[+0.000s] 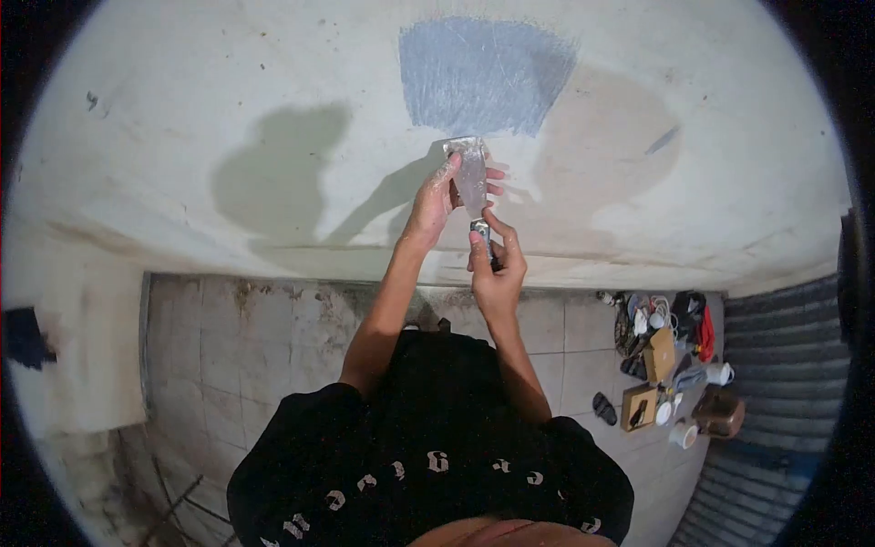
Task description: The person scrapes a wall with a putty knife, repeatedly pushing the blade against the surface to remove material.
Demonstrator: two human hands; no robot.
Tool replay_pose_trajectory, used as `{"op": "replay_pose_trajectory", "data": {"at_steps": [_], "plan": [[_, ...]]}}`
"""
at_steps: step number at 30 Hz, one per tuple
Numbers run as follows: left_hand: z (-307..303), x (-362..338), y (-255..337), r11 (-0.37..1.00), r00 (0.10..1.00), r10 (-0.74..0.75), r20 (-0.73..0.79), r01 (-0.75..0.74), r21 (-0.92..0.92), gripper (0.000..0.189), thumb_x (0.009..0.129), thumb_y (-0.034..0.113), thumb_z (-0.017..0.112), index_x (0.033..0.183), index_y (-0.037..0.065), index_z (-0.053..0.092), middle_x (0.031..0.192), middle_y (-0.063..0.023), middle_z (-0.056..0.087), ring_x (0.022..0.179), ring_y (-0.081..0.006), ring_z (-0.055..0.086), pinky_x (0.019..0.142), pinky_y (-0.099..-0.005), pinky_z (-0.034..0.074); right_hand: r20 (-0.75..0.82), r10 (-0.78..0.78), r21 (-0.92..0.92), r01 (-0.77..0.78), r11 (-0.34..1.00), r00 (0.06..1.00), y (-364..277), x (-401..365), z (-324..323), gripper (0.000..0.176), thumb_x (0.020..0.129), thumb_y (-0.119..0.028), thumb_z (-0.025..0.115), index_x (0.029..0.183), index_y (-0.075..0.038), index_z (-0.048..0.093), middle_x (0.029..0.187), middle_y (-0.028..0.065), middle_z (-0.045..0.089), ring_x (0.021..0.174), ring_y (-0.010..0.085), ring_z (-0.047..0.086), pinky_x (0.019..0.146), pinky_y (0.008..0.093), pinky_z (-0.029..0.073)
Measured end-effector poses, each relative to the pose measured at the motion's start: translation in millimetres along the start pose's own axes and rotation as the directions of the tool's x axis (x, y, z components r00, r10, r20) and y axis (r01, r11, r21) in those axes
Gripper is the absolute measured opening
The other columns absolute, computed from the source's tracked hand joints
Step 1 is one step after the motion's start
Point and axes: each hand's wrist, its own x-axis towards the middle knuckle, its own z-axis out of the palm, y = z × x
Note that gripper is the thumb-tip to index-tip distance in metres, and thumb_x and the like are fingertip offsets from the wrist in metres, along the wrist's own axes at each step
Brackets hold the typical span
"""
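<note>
Left hand (pixel 436 202) pinched the scraper (pixel 471 182) blade, right hand (pixel 499 273) its handle (pixel 480 232), near the grey patch (pixel 483 73).

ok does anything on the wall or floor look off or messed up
Yes. A ragged blue-grey patch breaks up the pale wall just beyond the scraper, with a small streak of similar colour to its right. Brown grime marks the floor near the wall, and items on the right lie jumbled.
</note>
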Motion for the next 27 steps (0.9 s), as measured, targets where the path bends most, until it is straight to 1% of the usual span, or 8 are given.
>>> {"op": "replay_pose_trajectory", "data": {"at_steps": [5,8,9,12,15,18,21,27], "plan": [[-2,9,16,0.997,0.996,-0.079,0.038,0.078,0.022,0.047,0.099,0.041,0.044,0.116,0.000,0.057,0.083,-0.0110,0.065,0.064,-0.0181,0.064,0.057,-0.0300,0.052,-0.135,0.028,0.002,-0.028,1.000,0.990,4,-14,35,0.035,0.094,-0.010,0.060,0.129,-0.003,0.054,0.067,-0.0016,0.054,0.055,0.0036,0.044,0.049,0.0216,0.035],[15,28,13,0.993,0.988,-0.116,0.099,0.117,0.002,0.042,0.099,0.038,0.047,0.106,-0.001,0.060,0.070,-0.0061,0.059,0.052,-0.0153,0.058,0.048,-0.0285,0.047,-0.283,0.059,0.105,-0.030,0.994,0.957,-3,-7,39,0.035,0.094,-0.011,0.060,0.128,-0.003,0.054,0.063,-0.0032,0.052,0.054,0.0037,0.043,0.049,0.0219,0.034],[19,29,14,0.993,0.991,-0.111,0.078,0.107,0.049,0.040,0.099,0.038,0.047,0.101,0.000,0.061,0.063,-0.0026,0.053,0.047,-0.0129,0.052,0.045,-0.0283,0.044,-0.275,0.081,0.039,-0.073,0.997,0.958,-6,-6,35,0.035,0.094,-0.010,0.061,0.128,-0.003,0.054,0.064,-0.0028,0.054,0.054,0.0038,0.044,0.048,0.0217,0.034],[21,33,7,0.985,0.986,-0.166,0.034,0.167,-0.041,0.037,0.099,0.036,0.048,0.097,0.001,0.061,0.060,0.0001,0.048,0.044,-0.0111,0.049,0.043,-0.0276,0.042,-0.272,0.078,-0.008,-0.084,0.996,0.959,-5,-4,28,0.036,0.093,-0.011,0.062,0.127,-0.003,0.055,0.066,-0.0016,0.056,0.053,0.0037,0.044,0.048,0.0213,0.034],[25,33,9,0.973,0.975,-0.220,0.008,0.220,-0.064,0.036,0.098,0.036,0.050,0.093,0.002,0.060,0.058,0.0016,0.044,0.044,-0.0099,0.047,0.043,-0.0266,0.041,-0.306,-0.022,-0.082,-0.003,0.997,0.952,11,0,27,0.036,0.093,-0.010,0.063,0.127,-0.003,0.055,0.067,-0.0009,0.057,0.053,0.0036,0.045,0.047,0.0207,0.034],[25,38,3,0.982,0.982,-0.177,0.065,0.181,-0.055,0.038,0.097,0.038,0.052,0.094,0.001,0.059,0.058,0.0021,0.042,0.044,-0.0098,0.044,0.043,-0.0262,0.039,-0.296,0.039,0.024,-0.033,0.999,0.954,8,0,27,0.038,0.093,-0.010,0.062,0.130,-0.004,0.054,0.067,-0.0001,0.058,0.053,0.0037,0.046,0.045,0.0208,0.034],[28,40,1,0.990,0.991,-0.133,0.036,0.134,-0.042,0.038,0.097,0.037,0.052,0.093,0.001,0.059,0.057,0.0021,0.041,0.043,-0.0095,0.043,0.041,-0.0263,0.038,-0.160,0.084,0.183,-0.054,0.982,0.983,5,-1,11,0.041,0.094,-0.012,0.061,0.134,-0.005,0.051,0.066,0.0019,0.058,0.049,0.0044,0.045,0.041,0.0209,0.033],[41,44,-5,0.986,0.990,-0.141,-0.021,0.139,-0.090,0.038,0.097,0.037,0.053,0.091,0.001,0.059,0.054,0.0029,0.040,0.039,-0.0089,0.040,0.038,-0.0261,0.038,-0.052,0.195,0.222,-0.179,0.958,0.979,0,6,-12,0.039,0.097,-0.015,0.057,0.134,-0.005,0.050,0.058,0.0025,0.054,0.041,0.0059,0.042,0.038,0.0208,0.031]]}}
